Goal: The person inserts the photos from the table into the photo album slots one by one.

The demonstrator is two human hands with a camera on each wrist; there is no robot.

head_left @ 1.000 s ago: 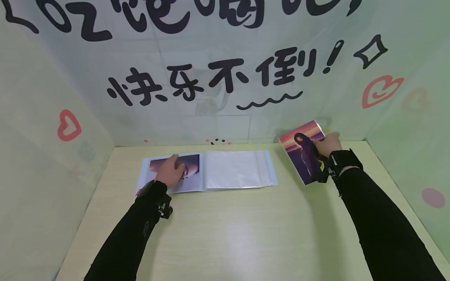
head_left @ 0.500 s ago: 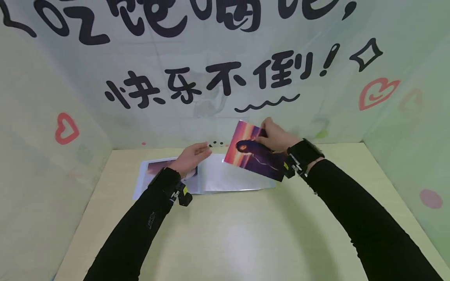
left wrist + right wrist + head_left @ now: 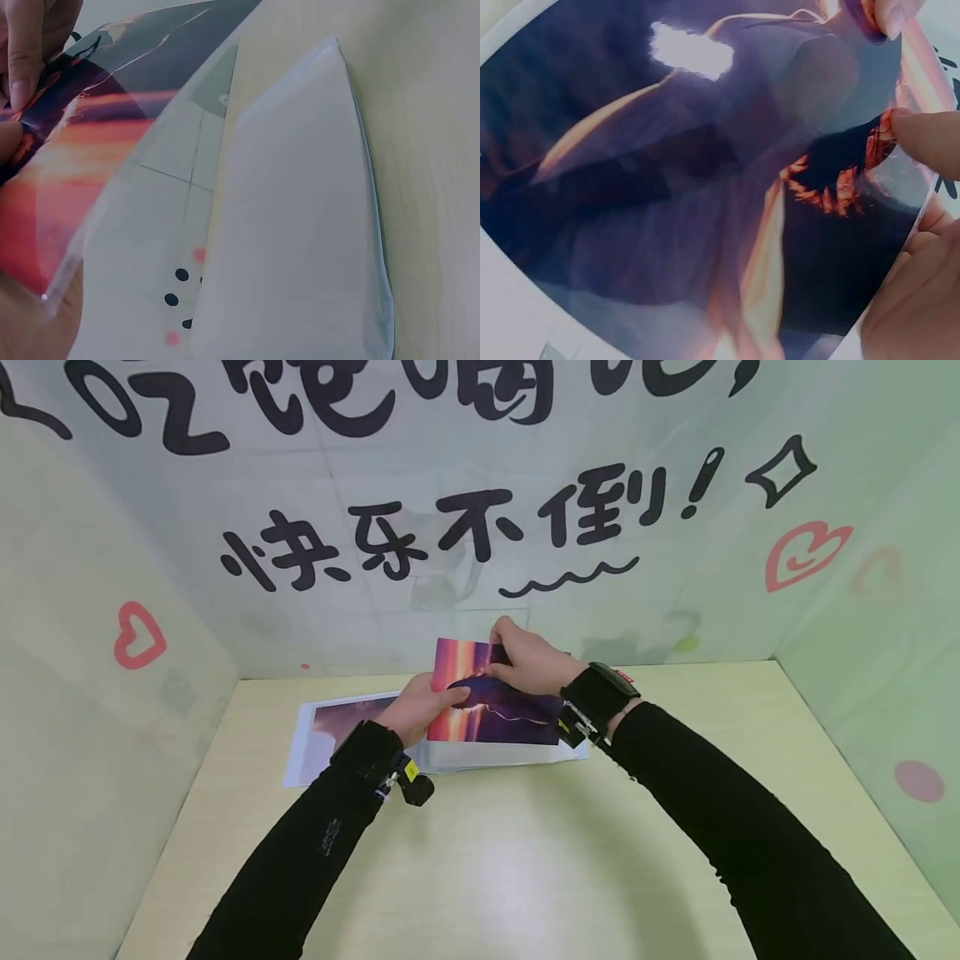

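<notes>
A glossy photo [image 3: 517, 714] of a long-haired figure against a pink and orange sunset is held sideways above the album. My left hand [image 3: 420, 706] pinches its left end, thumb on the front and fingers behind. From above, my right hand [image 3: 528, 662] grips the top edge near the middle. Beneath lies the open photo album [image 3: 298, 760]; its left page shows a picture partly covered by my left hand. In the left wrist view, its white page [image 3: 292, 217] lies below the photo. The right wrist view is mostly filled by the photo's dark, bowed surface [image 3: 645, 232].
The album rests near the back edge of a pale wooden table [image 3: 480, 860]. Behind it rises a wall sheet [image 3: 360, 635] with large black lettering, and printed side panels [image 3: 892, 693] stand at left and right.
My right hand has carried the photo leftward from the right side, turning it sideways over the album. My left hand has left the album's left page and taken hold of the photo's left end.
</notes>
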